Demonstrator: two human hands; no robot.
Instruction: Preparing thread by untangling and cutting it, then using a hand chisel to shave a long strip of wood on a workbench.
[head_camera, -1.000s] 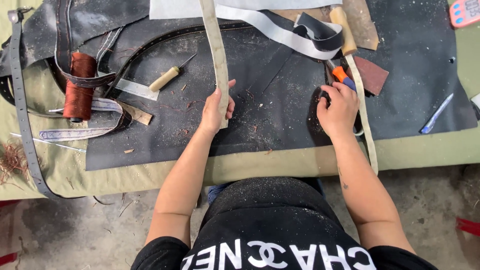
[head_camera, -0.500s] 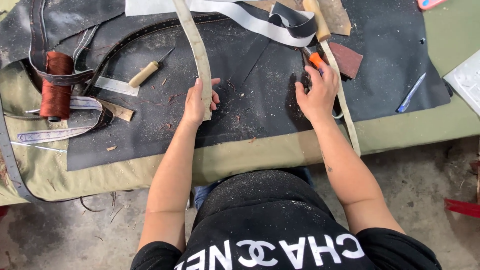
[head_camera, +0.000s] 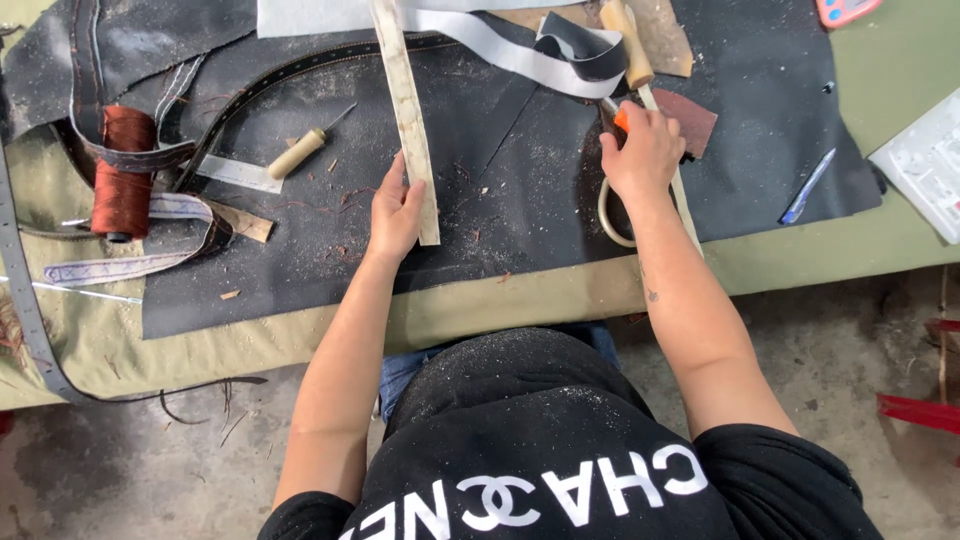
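While I sit at the dark mat (head_camera: 520, 170), my left hand (head_camera: 395, 215) pinches the near end of a long pale strip (head_camera: 407, 110) that runs off toward twelve o'clock. At two o'clock, my right hand (head_camera: 645, 155) is curled around an orange tool (head_camera: 620, 120). Far at ten o'clock stands a red thread spool (head_camera: 122, 170).

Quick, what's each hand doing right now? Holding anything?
Left hand: closed on the pale strap, near its lower end.
Right hand: closed around an orange-handled tool; what kind of tool cannot be told.
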